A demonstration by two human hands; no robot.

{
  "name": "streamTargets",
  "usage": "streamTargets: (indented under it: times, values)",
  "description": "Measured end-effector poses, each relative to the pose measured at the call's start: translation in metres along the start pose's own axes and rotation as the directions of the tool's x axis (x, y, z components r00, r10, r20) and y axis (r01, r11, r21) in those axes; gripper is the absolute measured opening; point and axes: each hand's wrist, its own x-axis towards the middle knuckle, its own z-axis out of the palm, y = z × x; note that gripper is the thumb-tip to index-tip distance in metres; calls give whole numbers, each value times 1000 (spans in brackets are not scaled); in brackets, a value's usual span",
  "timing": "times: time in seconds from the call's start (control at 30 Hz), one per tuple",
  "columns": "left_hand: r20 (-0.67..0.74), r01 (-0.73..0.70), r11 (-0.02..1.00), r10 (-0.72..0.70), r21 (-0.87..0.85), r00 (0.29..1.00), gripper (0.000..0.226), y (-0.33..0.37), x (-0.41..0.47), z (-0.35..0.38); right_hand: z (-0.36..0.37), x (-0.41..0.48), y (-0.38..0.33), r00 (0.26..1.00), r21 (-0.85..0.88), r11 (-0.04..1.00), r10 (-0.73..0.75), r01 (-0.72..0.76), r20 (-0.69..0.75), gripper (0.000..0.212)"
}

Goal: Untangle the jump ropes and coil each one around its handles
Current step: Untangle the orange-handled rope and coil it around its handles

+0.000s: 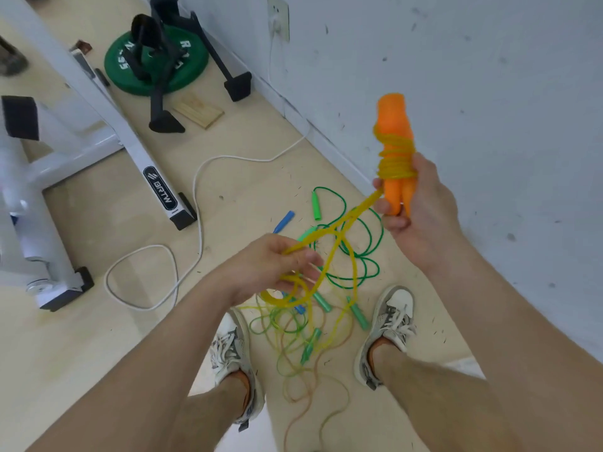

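"BRTW" is read on the white bench frame (pixel 161 190). The orange handles (pixel 393 119), partly wound with yellow rope (pixel 346 220), are gripped by the right hand (pixel 421 216). Slack is pinched by the left hand (pixel 270 265) above tangled ropes (pixel 358 316) on pale flooring (pixel 98 223).

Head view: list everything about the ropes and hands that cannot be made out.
All in the head view:
- Orange handles: middle hidden under yellow rope coils, lower ends partly inside the right hand.
- Yellow rope's path: covered by left hand fingers, blurred by motion.
- Floor tangle: partly behind the left hand; which handle joins which rope is untraceable.
- Thin orange strand: cut off by the bottom edge.
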Motion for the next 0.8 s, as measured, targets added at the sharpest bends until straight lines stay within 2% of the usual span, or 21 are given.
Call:
streamTargets:
  times: [0.1,0.2,0.27,0.37,0.4,0.43,0.47,0.5,0.53,0.57,0.6,0.63,0.67,0.7,0.73,0.77,0.8]
  values:
    - [-268,-52,997,36,-53,963,25,-2,0,-16,-13,9,0,972,-70,996,-75,61,-221,31]
    - [-500,-128,985,55,-114,864,28,-2,2,-26,-13,11,5,942,-121,988,-124,91,-311,28]
    - [-526,-123,978,16,-168,850,27,-6,1,-34,-12,11,9,928,-166,978,-174,125,-329,29]
    - [-445,-68,980,-22,-185,895,19,-10,-3,-47,-13,11,8,882,-215,962,-246,171,-402,31]
    - [-498,-113,962,-27,-249,867,12,-12,-3,-53,-15,12,7,861,-230,955,-273,189,-428,33]
    - [-586,-207,902,-60,-378,808,9,-12,-3,-59,-16,12,6,842,-239,949,-296,206,-451,33]
    - [-671,-330,783,-145,-527,727,16,-13,-4,-69,-16,11,6,829,-241,946,-310,219,-465,33]
    - [-720,-461,623,-253,-633,647,23,-16,-6,-81,-17,11,6,821,-240,943,-320,229,-473,33]
    - [-742,-571,481,-337,-665,579,28,-20,-10,-93,-17,11,6,816,-246,941,-327,234,-476,33]
    - [-752,-614,434,-390,-659,532,30,-25,-12,-102,-18,12,5,816,-256,939,-330,231,-474,33]
    - [-760,-580,490,-420,-650,497,32,-30,-15,-108,-20,12,4,830,-260,941,-317,215,-460,33]
    - [-776,-451,644,-413,-619,477,33,-36,-18,-113,-19,12,3,858,-249,949,-286,193,-426,32]
    - [-797,-233,827,-356,-511,487,31,-38,-20,-112,-18,11,2,895,-227,959,-246,170,-372,32]
    - [-795,46,957,-266,-288,546,29,-41,-20,-110,-15,9,2,929,-212,965,-214,153,-302,32]
    - [-756,318,948,-191,23,627,27,-42,-19,-104,-10,6,3,957,-214,966,-192,145,-219,31]
    - [-705,482,812,-129,328,697,27,-40,-17,-95,-3,1,4,977,-228,963,-175,144,-125,32]
    - [-661,512,666,-37,542,749,30,-35,-14,-83,4,-5,5,988,-246,959,-154,144,-25,33]
